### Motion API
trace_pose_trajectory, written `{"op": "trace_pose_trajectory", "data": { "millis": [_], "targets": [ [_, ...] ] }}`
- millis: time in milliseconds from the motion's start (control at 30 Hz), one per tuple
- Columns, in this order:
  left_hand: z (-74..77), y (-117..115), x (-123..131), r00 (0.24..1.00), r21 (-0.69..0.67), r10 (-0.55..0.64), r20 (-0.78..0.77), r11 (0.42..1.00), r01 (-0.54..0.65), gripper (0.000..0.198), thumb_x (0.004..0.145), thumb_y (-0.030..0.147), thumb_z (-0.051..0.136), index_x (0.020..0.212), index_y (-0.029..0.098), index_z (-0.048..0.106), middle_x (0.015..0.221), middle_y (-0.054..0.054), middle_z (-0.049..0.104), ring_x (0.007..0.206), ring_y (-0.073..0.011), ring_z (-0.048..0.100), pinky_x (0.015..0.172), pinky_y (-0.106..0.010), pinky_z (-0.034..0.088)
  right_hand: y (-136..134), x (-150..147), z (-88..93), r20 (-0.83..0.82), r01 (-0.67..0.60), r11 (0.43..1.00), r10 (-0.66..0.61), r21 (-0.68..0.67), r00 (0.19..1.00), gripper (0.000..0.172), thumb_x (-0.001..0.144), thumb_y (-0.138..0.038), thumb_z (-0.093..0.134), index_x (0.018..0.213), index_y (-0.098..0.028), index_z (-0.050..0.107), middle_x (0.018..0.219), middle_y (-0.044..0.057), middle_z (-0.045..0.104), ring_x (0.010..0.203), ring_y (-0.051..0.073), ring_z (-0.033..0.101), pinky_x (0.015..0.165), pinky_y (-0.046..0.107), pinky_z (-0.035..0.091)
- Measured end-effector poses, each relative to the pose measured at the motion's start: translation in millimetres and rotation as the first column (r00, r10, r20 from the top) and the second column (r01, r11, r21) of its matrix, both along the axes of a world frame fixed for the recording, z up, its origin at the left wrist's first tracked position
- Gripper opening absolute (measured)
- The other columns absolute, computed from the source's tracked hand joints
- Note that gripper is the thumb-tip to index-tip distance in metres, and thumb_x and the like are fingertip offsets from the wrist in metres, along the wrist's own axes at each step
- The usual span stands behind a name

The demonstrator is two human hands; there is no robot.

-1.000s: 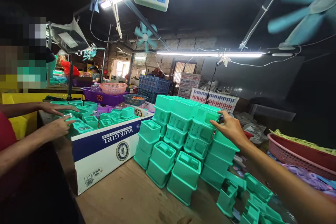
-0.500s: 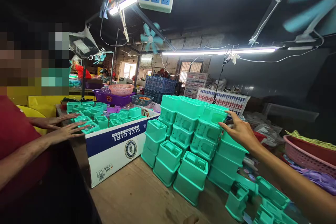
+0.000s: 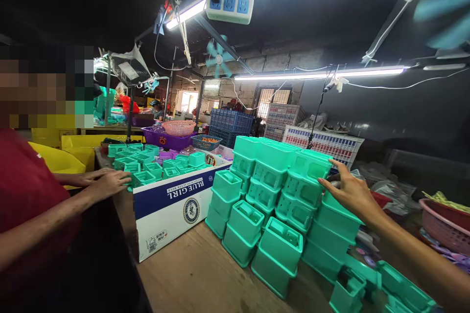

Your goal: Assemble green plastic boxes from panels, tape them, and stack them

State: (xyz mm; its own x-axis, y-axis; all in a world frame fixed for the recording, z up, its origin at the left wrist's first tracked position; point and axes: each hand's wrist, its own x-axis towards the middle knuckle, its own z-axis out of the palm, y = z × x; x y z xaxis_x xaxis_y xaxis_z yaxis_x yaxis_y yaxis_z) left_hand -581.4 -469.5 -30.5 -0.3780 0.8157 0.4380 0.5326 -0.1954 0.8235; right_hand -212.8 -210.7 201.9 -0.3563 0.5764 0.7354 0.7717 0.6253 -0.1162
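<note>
My right hand (image 3: pixel 352 193) reaches out from the lower right with its fingers stretched, the fingertips resting against the right side of the top teal plastic box (image 3: pixel 312 165). That box crowns a stepped stack of teal boxes (image 3: pixel 264 195) standing on the wooden table (image 3: pixel 198 283). The hand grips nothing. My left hand does not show.
A co-worker in a red shirt stands at the left, hands (image 3: pixel 110 182) at a "Blue Girl" carton (image 3: pixel 172 205) filled with teal boxes. Loose teal pieces (image 3: pixel 367 279) lie at the lower right by a pink basket (image 3: pixel 444 225). A power strip (image 3: pixel 229 0) hangs overhead.
The view has swung left, so everything sits further right in the picture. My right hand stays against the top box. The co-worker's hands have drawn back toward the carton's near corner.
</note>
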Motion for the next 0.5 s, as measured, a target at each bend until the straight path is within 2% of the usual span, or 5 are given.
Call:
{"op": "trace_pose_trajectory", "data": {
  "millis": [100, 200, 300, 367, 500],
  "targets": [
    [6.9, -5.3, -21.2, 1.0, 0.016, 0.003, 0.006, 1.0, -0.003, 0.025, 0.085, 0.028, 0.057, 0.104, 0.027, 0.073, 0.112, -0.004, 0.068, 0.13, -0.0212, 0.062, 0.091, -0.035, 0.062, -15.8, -0.6, 0.0, -0.022, 0.043, 0.997, -0.045, -0.066, 0.999, 0.079, 0.09, -0.056, 0.054, 0.156, -0.015, 0.039, 0.087, 0.008, 0.079, 0.085, 0.035, 0.076, 0.074, 0.041, 0.053],
    [4.1, -5.4, -21.0, 1.0, 0.021, -0.008, 0.008, 1.0, 0.008, 0.027, 0.086, 0.025, 0.053, 0.105, 0.026, 0.073, 0.106, -0.003, 0.067, 0.12, -0.0198, 0.067, 0.083, -0.035, 0.063, -38.2, -6.4, 2.1, 0.0, 0.151, 0.986, -0.151, 0.073, 0.989, 0.072, 0.095, -0.057, 0.05, 0.154, -0.018, 0.042, 0.084, 0.008, 0.076, 0.082, 0.037, 0.074, 0.063, 0.039, 0.048],
    [-12.9, 3.5, 12.1, 0.998, 0.015, -0.058, 0.019, 0.998, 0.058, 0.036, 0.094, 0.025, 0.039, 0.106, 0.025, 0.072, 0.103, -0.001, 0.066, 0.115, -0.0187, 0.069, 0.078, -0.039, 0.061, -56.8, -21.8, 8.7, 0.037, 0.134, 0.964, -0.146, 0.228, 0.989, 0.048, 0.1, -0.048, 0.043, 0.135, -0.02, 0.062, 0.1, 0.01, 0.075, 0.084, 0.034, 0.073, 0.062, 0.038, 0.047],
    [-27.0, 11.8, 44.0, 0.995, 0.02, -0.093, 0.043, 0.996, 0.092, 0.035, 0.096, 0.03, 0.042, 0.11, 0.017, 0.07, 0.11, -0.006, 0.067, 0.115, -0.017, 0.068, 0.08, -0.039, 0.06, -62.7, -38.7, 15.9, 0.107, 0.069, 0.968, -0.097, 0.242, 0.99, 0.041, 0.102, -0.04, 0.041, 0.124, -0.019, 0.069, 0.116, 0.012, 0.073, 0.088, 0.032, 0.073, 0.065, 0.038, 0.05],
    [-44.7, 21.9, 95.0, 0.99, 0.009, -0.134, 0.039, 0.991, 0.133, 0.03, 0.095, 0.033, 0.048, 0.108, 0.018, 0.071, 0.109, -0.007, 0.07, 0.115, -0.0168, 0.069, 0.084, -0.035, 0.062, -55.9, -84.0, 31.8, 0.219, -0.045, 0.981, 0.002, 0.19, 0.976, 0.04, 0.104, -0.031, 0.041, 0.134, -0.021, 0.066, 0.137, 0.01, 0.067, 0.096, 0.027, 0.073, 0.072, 0.035, 0.054]
  ]
}}
